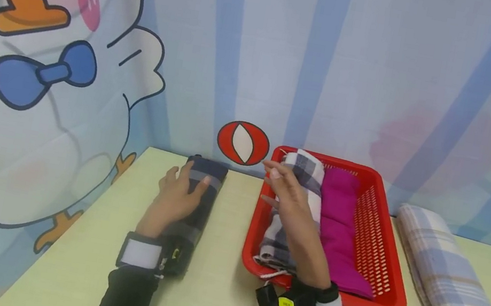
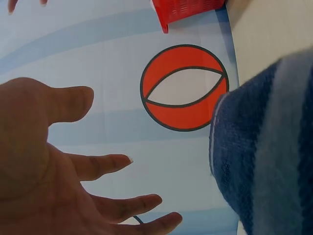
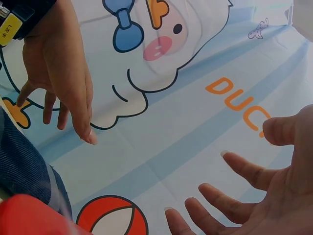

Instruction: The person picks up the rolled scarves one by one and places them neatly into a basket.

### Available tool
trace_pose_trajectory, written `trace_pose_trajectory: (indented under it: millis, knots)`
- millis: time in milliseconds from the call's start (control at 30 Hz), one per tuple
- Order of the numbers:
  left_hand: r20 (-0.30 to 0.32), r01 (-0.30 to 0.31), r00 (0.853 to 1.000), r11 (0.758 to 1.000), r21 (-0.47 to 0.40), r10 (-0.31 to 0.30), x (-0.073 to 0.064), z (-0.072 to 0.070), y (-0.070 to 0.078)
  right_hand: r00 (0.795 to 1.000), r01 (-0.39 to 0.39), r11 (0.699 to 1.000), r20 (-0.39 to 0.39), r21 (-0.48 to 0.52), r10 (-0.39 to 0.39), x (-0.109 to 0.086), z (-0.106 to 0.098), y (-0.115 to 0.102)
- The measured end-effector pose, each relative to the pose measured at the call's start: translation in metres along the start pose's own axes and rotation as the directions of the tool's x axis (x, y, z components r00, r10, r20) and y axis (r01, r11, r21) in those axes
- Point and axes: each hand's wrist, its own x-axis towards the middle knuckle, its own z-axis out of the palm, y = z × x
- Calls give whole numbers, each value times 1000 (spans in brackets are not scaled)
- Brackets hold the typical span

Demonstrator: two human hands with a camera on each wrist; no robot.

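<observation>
A dark navy folded cloth [image 1: 207,198] with grey stripes lies lengthwise on the left part of the table. Over it is my left hand [image 1: 172,203], fingers spread and nothing held. The left wrist view shows a gap between this hand [image 2: 44,156] and the navy cloth [image 2: 274,147]. My right hand [image 1: 296,224] hovers over the left side of a red plastic basket [image 1: 395,262], its fingers loosely extended and holding nothing. Inside the basket, a black-and-white checked folded cloth [image 1: 312,174] lies beside a magenta folded cloth [image 1: 337,217].
To the right of the basket lies a white and light-blue plaid folded cloth [image 1: 447,273]. The pale table [image 1: 228,258] ends at the back against a printed fabric backdrop [image 1: 266,59] with a cartoon duck. Space shows along the basket's right inner side.
</observation>
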Motion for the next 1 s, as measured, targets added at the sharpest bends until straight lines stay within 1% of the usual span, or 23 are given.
trace_pose_trajectory:
  millis: [167, 300, 433, 567, 800, 900, 1000]
  knots:
    - [11, -17, 1000, 1000, 4, 17, 2, -1, -7, 999, -33, 999, 8, -1, 33, 2, 7, 2]
    - [11, -4, 1000, 1000, 11, 4, 4, -2, -13, 999, -51, 999, 16, -18, 51, 2, 11, 3]
    - [39, 17, 999, 1000, 23, -17, 6, -1, -19, 998, -67, 997, 7, -39, 67, 2, 15, 3]
    - [65, 28, 997, 999, 27, -30, 9, 1, -23, 998, -69, 996, 0, -55, 69, 2, 17, 4]
    - [81, 71, 994, 997, 35, -74, 10, 3, -29, 997, -68, 995, 18, -66, 69, 1, 22, 8]
    - [88, 83, 992, 996, 31, -85, 9, 3, -31, 998, -53, 995, 33, -84, 56, 3, 27, 10]
    - [90, 80, 993, 996, 24, -82, 10, 3, -33, 999, -37, 993, 35, -112, 41, 5, 34, 12]
